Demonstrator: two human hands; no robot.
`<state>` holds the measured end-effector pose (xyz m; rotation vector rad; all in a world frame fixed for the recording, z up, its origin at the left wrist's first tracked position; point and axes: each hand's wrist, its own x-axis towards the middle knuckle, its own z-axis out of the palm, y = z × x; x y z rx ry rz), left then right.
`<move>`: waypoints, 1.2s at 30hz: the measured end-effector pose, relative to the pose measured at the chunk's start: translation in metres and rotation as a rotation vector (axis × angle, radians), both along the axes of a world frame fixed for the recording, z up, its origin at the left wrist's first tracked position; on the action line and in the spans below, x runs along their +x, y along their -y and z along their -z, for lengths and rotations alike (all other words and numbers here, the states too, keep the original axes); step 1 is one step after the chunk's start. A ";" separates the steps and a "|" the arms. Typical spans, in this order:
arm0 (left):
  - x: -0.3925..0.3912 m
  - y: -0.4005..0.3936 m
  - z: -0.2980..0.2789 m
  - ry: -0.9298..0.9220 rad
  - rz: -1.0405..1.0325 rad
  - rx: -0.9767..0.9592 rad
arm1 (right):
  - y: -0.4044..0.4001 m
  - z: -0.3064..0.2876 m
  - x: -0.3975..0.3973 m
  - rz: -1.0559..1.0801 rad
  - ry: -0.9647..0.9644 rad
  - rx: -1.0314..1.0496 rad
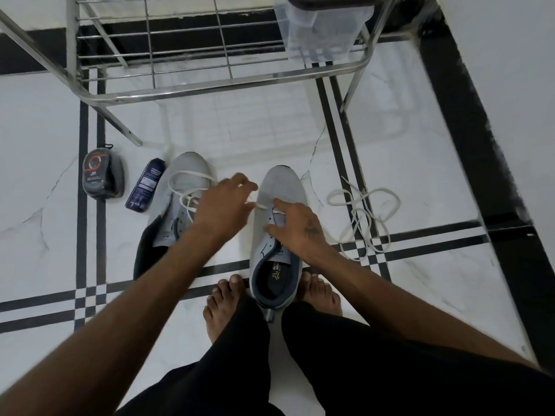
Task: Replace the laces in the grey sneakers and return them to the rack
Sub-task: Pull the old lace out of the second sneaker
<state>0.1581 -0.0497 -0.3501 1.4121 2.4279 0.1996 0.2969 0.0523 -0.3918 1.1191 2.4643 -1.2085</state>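
Two grey sneakers stand on the tiled floor in front of me. The left sneaker (183, 175) carries a loose white lace (187, 190) over its top. The right sneaker (280, 184) sits between my bare feet, with a short white lace end (261, 206) sticking out at its lowest eyelets. My left hand (223, 207) hovers between the shoes, blurred, with its fingers spread and its fingertips at that lace end. My right hand (297, 228) rests on the right sneaker's eyelet area, index finger straight on the lace and thumb against the tongue.
A metal shoe rack (210, 82) stands just beyond the shoes, with a clear plastic box (324, 28) on it. A tangled loose white lace (363, 214) lies on the floor to the right. A shoe-polish sponge (102, 178) and a blue spray can (145, 184) lie to the left.
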 end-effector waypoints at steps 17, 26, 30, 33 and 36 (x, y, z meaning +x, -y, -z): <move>-0.042 0.041 0.001 -0.030 -0.359 0.125 | 0.004 0.005 0.002 0.002 0.053 -0.023; 0.012 -0.018 0.035 -0.023 0.010 -0.123 | -0.001 -0.003 0.005 0.065 -0.015 -0.084; -0.009 0.003 0.031 0.125 -0.131 -0.008 | -0.004 -0.004 0.007 0.009 0.026 -0.076; -0.031 0.026 0.024 0.242 -0.455 0.144 | -0.006 -0.004 0.007 0.007 0.033 -0.062; -0.037 0.036 0.016 0.081 -0.407 0.149 | -0.004 -0.005 0.006 0.001 0.045 -0.049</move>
